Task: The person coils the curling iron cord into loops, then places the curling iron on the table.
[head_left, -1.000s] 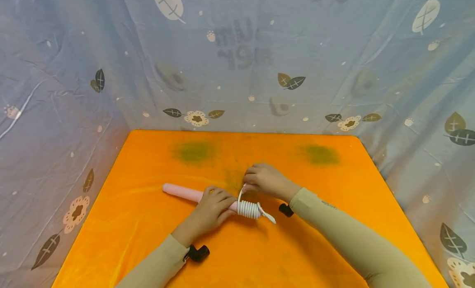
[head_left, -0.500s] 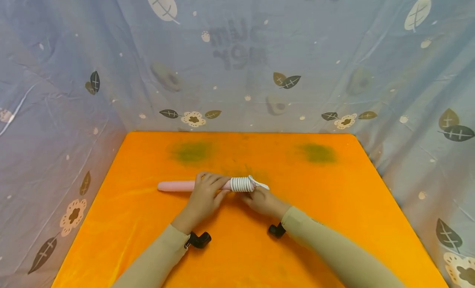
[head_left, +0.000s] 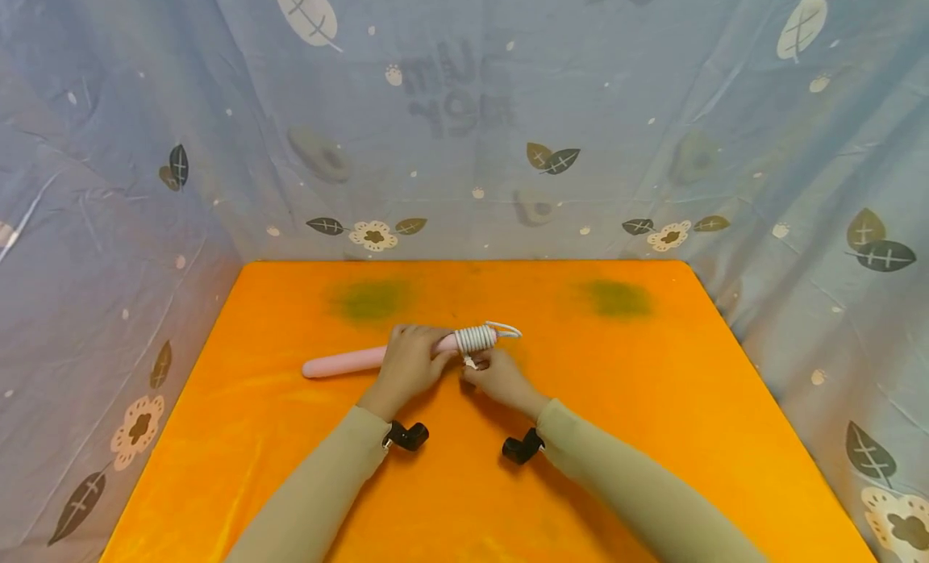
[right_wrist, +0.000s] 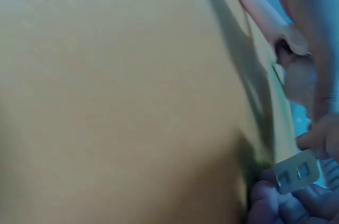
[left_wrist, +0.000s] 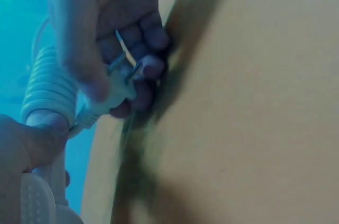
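Note:
A pink curling iron (head_left: 341,363) is held up at a slight tilt, its coiled end to the right. White cord (head_left: 476,339) winds in several tight turns round its handle, and a short loop sticks out past the end. My left hand (head_left: 412,360) grips the handle just left of the coils; a dotted thumb lever (left_wrist: 37,200) shows beside it in the left wrist view. Just below the coils, my right hand (head_left: 504,381) pinches the cord's two-pin plug (left_wrist: 108,97) between thumb and fingers. In the right wrist view the plug (right_wrist: 296,172) faces the camera.
Both hands work over an orange cloth-covered table (head_left: 464,498) with two greenish smudges near its back edge. A leaf-patterned curtain (head_left: 464,103) hangs behind and along both sides. Black wrist cameras are strapped under both beige sleeves (head_left: 319,482).
The coiled end has swung up and away, tilting the iron the other way. My right hand has come down from above the coils, past the handle's end, to just below them, with the plug in it.

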`<state>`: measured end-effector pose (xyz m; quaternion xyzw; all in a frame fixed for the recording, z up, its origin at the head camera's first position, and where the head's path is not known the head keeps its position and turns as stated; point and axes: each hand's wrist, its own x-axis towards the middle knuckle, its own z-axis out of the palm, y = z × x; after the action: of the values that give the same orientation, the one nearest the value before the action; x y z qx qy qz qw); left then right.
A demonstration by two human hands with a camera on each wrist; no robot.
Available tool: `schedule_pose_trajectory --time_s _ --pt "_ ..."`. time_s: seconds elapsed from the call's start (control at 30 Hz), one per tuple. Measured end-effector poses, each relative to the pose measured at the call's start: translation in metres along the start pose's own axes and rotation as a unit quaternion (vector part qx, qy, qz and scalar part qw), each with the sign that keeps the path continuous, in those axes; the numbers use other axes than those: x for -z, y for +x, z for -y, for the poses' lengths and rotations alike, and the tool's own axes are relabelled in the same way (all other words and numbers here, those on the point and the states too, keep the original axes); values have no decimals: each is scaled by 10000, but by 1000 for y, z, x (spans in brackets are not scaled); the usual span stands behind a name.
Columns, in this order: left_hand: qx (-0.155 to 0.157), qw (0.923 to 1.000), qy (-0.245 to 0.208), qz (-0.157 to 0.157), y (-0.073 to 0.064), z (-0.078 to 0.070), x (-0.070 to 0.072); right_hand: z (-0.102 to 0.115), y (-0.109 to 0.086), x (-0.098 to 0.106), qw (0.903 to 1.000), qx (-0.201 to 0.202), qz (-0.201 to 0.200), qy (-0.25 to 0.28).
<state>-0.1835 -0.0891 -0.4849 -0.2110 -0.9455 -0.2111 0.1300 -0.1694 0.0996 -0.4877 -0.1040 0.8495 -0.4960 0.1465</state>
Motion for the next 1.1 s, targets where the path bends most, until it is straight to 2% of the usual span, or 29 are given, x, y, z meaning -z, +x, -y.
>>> schedule_pose_trajectory --time_s 0.13,0.3,0.4,0.57,0.63,0.73,0.9,1.1 --pt "205 9996 -67 197 10 3 -6 -1 6 6 9987 -57 -368 -352" --pt "330 9992 -50 241 15 9 -12 -3 9 5 9880 265 -709 -1348" --pt "379 9985 -112 392 15 15 -10 -6 10 3 9822 448 -754 -1663" --pt "667 9927 -237 980 8 30 2 -11 11 5 9871 265 -484 -1502" --pt "830 9900 -250 1116 4 35 5 -12 12 8 9903 117 -344 -1343" --pt "1007 9877 -327 1148 1 39 5 -15 15 12 9931 -19 -207 -1151" --pt "1079 9864 -490 1140 1 40 1 -17 17 14 9937 -87 -203 -1097" --pt "1063 9868 -462 1132 2 39 0 -18 16 13 9945 -187 -296 -991"
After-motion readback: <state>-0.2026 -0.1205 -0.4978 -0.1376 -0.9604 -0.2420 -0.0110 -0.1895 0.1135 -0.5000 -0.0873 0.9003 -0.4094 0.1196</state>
